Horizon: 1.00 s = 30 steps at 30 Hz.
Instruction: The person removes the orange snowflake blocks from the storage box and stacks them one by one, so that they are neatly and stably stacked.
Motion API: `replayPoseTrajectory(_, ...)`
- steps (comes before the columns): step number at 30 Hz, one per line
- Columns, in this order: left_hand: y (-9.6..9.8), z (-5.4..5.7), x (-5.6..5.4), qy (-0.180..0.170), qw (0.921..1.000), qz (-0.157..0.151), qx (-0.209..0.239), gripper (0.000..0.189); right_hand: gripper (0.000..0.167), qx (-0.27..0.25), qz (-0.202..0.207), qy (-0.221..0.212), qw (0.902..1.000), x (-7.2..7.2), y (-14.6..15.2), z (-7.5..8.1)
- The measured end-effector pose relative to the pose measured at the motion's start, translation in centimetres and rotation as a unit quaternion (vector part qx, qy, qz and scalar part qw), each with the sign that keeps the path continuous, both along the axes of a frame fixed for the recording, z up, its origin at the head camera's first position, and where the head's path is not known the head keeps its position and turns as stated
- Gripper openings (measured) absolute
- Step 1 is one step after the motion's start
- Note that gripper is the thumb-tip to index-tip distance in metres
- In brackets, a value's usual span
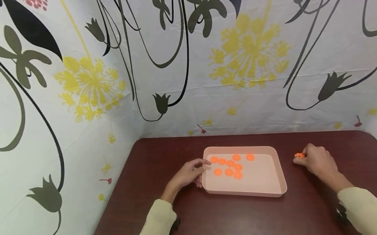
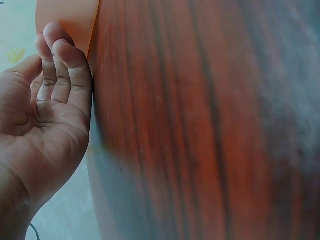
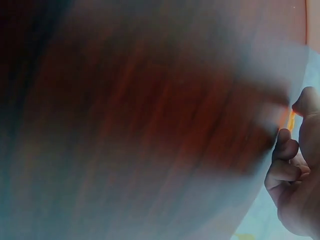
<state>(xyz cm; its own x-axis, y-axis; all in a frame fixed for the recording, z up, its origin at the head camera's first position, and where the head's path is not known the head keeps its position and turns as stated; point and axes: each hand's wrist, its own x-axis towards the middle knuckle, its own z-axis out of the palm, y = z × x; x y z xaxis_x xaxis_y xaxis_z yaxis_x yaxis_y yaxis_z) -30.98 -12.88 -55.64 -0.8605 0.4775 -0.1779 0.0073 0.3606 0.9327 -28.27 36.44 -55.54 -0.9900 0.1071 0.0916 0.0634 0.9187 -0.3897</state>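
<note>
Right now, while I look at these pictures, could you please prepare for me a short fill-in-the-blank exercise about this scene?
1. The right hand pinches a small piece whose colour is ____.
2. In the head view, the left hand is at the ____ side of the tray.
3. The two large flower heads on the backdrop are ____.
Missing words: orange; left; yellow.

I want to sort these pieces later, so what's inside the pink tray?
Orange pieces lie in the tray, mostly towards its left; the near right part is bare. The left hand overlaps the tray's left edge, hiding whatever is directly behind it.
</note>
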Motion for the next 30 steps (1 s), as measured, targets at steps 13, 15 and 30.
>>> replayPoseTrajectory(13,0.0,0.5,0.3,-0.006,1.0,0.003,-0.005,0.03,0.044,0.001,0.012,-0.014,0.9998,0.2,0.4,0.0)
replayPoseTrajectory(15,0.0,0.5,0.3,-0.003,1.0,0.004,-0.005,0.029,0.043,-0.002,0.014,-0.014,0.9998,0.2,0.3,-0.1)
replayPoseTrajectory(30,-0.1,0.7,0.3,-0.021,0.9998,0.001,-0.001,0.03,0.043,-0.009,-0.001,0.024,0.9997,1.7,-1.7,1.2)
